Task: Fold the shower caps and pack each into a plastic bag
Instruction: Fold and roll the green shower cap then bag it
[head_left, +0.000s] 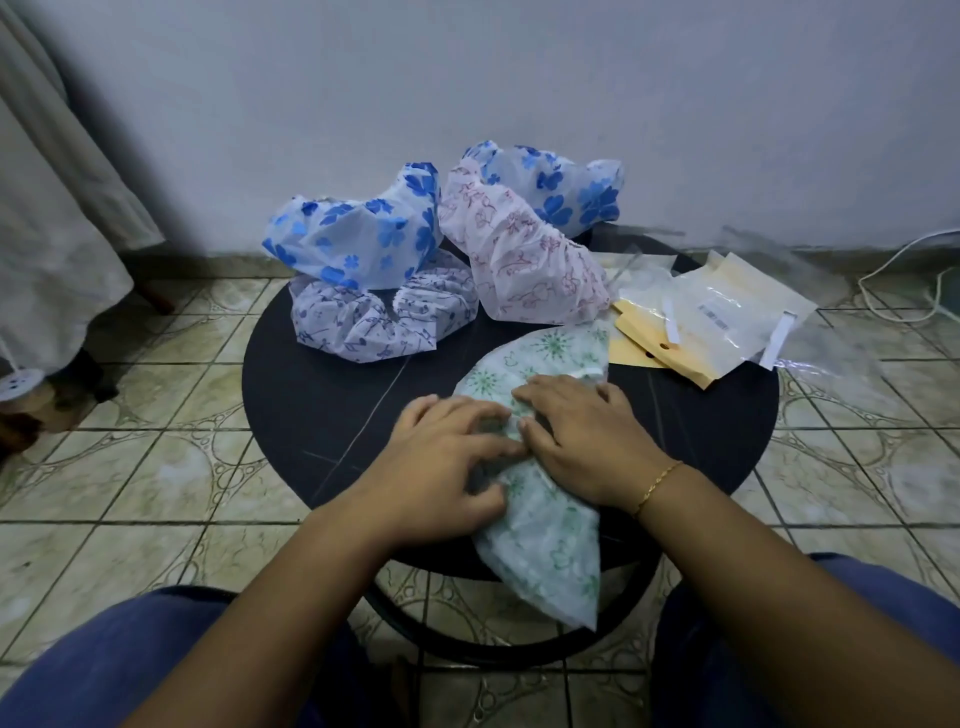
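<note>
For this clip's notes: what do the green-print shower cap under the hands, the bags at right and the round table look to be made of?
Green-print shower cap: thin, soft plastic film, semi-translucent and matte, judging by its fine crinkles; a coated fabric is possible.
Plastic bags: clear glossy film showing glare, with yellowish card inserts inside.
Round table: dark, matte, hard top with pale vein-like lines, possibly stone-look laminate; cannot confirm.

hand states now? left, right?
Left hand: open, fingers spread, pressing the green-patterned plastic shower cap.
Right hand: open, flat on the same cap.
</note>
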